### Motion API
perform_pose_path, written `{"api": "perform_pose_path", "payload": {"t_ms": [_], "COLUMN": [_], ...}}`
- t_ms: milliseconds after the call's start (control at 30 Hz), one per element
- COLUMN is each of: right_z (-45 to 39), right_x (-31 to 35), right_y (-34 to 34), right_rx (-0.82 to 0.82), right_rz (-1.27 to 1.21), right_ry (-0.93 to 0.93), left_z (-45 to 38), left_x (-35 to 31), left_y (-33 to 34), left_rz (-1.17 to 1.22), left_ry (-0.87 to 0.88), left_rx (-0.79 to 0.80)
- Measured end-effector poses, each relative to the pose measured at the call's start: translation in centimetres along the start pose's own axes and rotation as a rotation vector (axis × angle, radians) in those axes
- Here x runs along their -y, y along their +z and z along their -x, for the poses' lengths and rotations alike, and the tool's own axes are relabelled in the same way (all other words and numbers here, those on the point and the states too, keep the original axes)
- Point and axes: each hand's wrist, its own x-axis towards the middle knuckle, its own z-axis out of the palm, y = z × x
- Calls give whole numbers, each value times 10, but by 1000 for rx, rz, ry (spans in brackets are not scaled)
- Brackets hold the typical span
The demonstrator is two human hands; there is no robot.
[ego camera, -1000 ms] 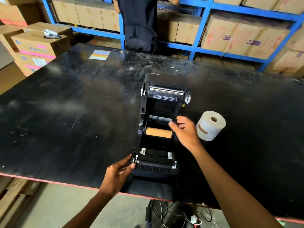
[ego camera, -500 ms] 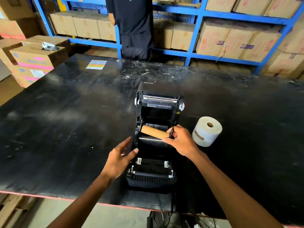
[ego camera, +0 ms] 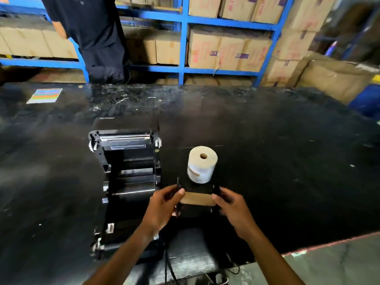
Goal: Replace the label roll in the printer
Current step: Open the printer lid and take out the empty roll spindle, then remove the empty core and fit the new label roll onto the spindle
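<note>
The black label printer lies open on the black table, its roll bay showing no roll. I hold the empty brown cardboard core on its black spindle just right of the printer, above the table. My left hand grips its left end plate and my right hand grips its right end. A full white label roll stands on end on the table just beyond the core.
A coloured sticker sheet lies at the table's far left. A person in dark clothes stands behind the table at blue shelving stacked with cardboard boxes. Cables hang off the near edge.
The cardboard core has come out of the printer bay and moved right. My left hand left the printer's front and now holds the core's left end. The camera has swung right.
</note>
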Motion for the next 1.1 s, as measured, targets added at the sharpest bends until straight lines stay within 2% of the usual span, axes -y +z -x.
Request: {"api": "perform_pose_path", "payload": {"t_ms": [100,200,267,367,433,633,733,800,867,900,1000,1100], "right_z": [-6,-17,-24,-35,-43,-58,-61,-65,-67,-69,-81,-98], "right_x": [-14,-22,-27,-33,-37,-48,-48,-50,-49,-49,-49,-47], "right_y": [-37,-75,-97,-119,-127,-131,-124,-116,-105,-101,-101,-123], "right_rx": [-95,-203,-194,-135,-105,25,79,124,171,192,213,132], "right_rz": [-109,-100,-68,0,17,81,57,32,27,30,41,18], "right_ry": [72,69,72,86,102,120,109,95,91,91,86,111], "left_z": [-24,-52,-73,-93,-97,-89,-77,-62,-48,-43,-32,-29], "left_x": [7,12,19,41,57,78,61,41,29,25,4,-16], "left_y": [35,58,71,85,94,97,105,111,112,110,89,53], "left_rz": [-86,-276,-547,-1002,-1115,-1054,-760,-584,-606,-631,-680,-710], "left_ry": [10,74,122,174,193,139,123,26,-39,-34,-4,6], "left_rx": [-23,-86,-93,24,91,55,-27,88,275,302,263,180]}}
